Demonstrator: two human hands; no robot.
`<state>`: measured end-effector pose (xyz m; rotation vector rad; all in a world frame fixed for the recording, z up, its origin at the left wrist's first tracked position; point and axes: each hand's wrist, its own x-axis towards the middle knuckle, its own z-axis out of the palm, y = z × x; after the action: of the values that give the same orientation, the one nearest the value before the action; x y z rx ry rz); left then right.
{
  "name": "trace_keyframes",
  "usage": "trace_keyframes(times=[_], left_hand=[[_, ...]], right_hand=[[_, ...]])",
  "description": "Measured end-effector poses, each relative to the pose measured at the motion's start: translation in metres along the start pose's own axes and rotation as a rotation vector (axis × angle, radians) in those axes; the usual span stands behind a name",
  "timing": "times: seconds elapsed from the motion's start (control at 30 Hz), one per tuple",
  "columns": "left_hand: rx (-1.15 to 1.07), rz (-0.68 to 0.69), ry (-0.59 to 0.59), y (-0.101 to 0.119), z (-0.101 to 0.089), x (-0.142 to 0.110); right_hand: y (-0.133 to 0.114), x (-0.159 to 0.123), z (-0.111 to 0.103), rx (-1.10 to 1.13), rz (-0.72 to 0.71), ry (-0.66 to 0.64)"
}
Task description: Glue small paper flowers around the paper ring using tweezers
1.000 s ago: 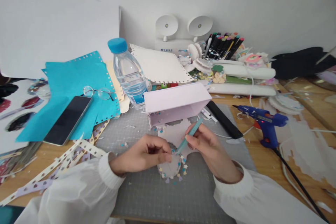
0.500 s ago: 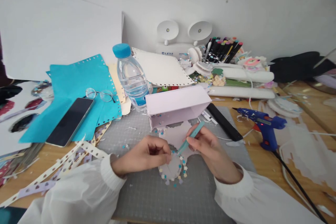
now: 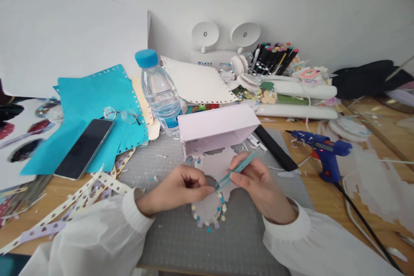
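Note:
My right hand [image 3: 258, 183] pinches teal tweezers [image 3: 237, 170], their tips pointing left and down toward the fingertips of my left hand [image 3: 181, 187]. My left hand is curled, thumb and fingers pressed together at the upper edge of a pale lilac paper disc [image 3: 207, 210]. Tiny paper flowers ring the disc's rim. The disc lies on a grey cutting mat [image 3: 194, 241]. What the tweezer tips hold is too small to see. Just behind my hands lies a lilac paper box [image 3: 216, 127] on its side, with a scalloped lilac sheet [image 3: 216, 164] below it.
A water bottle [image 3: 158, 90], teal paper [image 3: 93, 108], glasses [image 3: 119, 114] and a phone [image 3: 84, 146] lie at the left. A blue glue gun [image 3: 323, 148] with its cord sits at the right. Markers [image 3: 274, 58] stand at the back. Punched paper strips [image 3: 80, 200] trail off front left.
The tweezers have tilted flatter and their tips moved left to meet my left fingertips. The disc now sits slightly lower under my hands.

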<state>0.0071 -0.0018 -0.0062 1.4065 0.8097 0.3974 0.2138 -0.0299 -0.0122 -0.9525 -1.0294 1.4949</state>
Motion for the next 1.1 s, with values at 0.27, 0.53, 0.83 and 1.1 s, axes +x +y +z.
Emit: trace_keyframes(times=[0.27,0.53,0.83,1.1], left_hand=[[-0.008,-0.007,-0.001,0.002,0.0,0.0],[0.018,0.001,-0.003,0.001,-0.002,0.0],[0.027,0.022,-0.038,0.007,-0.003,-0.001],[0.052,-0.016,0.042,0.004,0.002,0.001]], right_hand=[[-0.001,-0.001,-0.003,0.093,-0.025,0.01],[-0.011,0.006,-0.007,0.342,0.044,0.052],[-0.012,0.014,-0.015,0.499,0.139,0.178],[-0.013,0.015,-0.01,0.628,0.23,0.333]])
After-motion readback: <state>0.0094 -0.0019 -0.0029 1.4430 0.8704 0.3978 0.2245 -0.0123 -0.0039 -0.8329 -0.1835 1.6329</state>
